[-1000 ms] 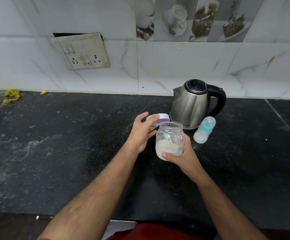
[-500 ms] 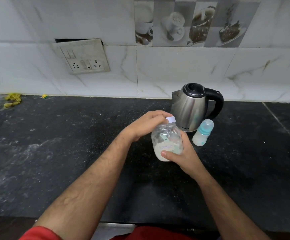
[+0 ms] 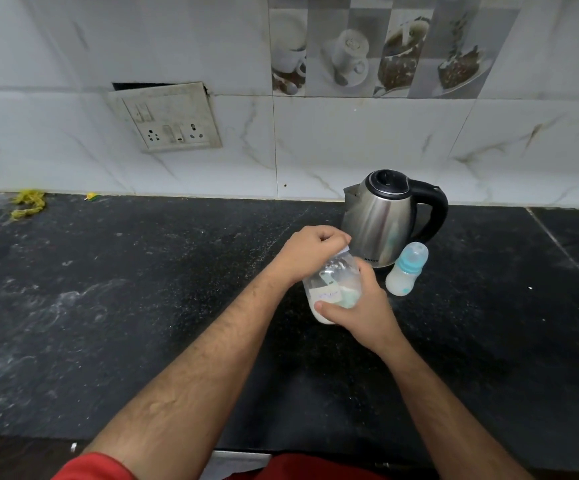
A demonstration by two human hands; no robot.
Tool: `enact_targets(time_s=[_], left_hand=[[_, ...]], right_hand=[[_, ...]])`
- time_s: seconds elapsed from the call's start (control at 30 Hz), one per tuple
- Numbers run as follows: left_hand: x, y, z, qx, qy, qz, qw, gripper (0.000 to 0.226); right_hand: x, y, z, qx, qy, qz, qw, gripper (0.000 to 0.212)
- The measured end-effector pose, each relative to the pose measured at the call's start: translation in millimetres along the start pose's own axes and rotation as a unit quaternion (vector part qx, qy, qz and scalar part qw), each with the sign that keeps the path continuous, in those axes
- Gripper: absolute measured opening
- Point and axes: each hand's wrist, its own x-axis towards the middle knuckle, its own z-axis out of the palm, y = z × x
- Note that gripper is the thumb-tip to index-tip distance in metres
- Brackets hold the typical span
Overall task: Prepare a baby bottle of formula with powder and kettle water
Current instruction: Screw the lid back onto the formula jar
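A clear jar [image 3: 333, 289] holding pale formula powder and a scoop is gripped around its side by my right hand [image 3: 364, 306], just above the black counter. My left hand [image 3: 310, 252] covers the jar's mouth, fingers closed on its pale lid [image 3: 346, 251], of which only an edge shows. Right of the jar stands a baby bottle [image 3: 406, 270] with a teal collar and clear cap, whitish inside. Behind both sits a steel kettle [image 3: 381, 220] with a black lid and handle.
The black stone counter [image 3: 142, 306] runs wide to the left and right, dusted with pale streaks. A white tiled wall with a switch and socket plate [image 3: 170, 117] rises behind. Yellow scraps [image 3: 28, 202] lie at the far left by the wall.
My left hand brought the lid from beside the jar down onto its mouth and now grips it there. The jar has stayed in my right hand, tilting slightly.
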Motion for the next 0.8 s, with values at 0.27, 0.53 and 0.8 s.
enact_targets(time_s=[0.27,0.53,0.8], left_hand=[[-2.9,-5.6,-6.2,-0.083,-0.011,0.006,0.997,0.019],[-6.5,-26.4,-14.9,-0.188,-0.036,0.030,0.981,0.036],[-10.6,-44.6,-21.1,-0.173,0.090,-0.044,0.980,0.020]], right_hand=[[2.4,4.1,-1.5,0.062,-0.039,0.011,0.997,0.085],[3.0,9.4,-11.6,0.227,-0.122,0.036,0.966,0.081],[7.6,8.5,-24.9,0.173,-0.045,0.021,0.984,0.086]])
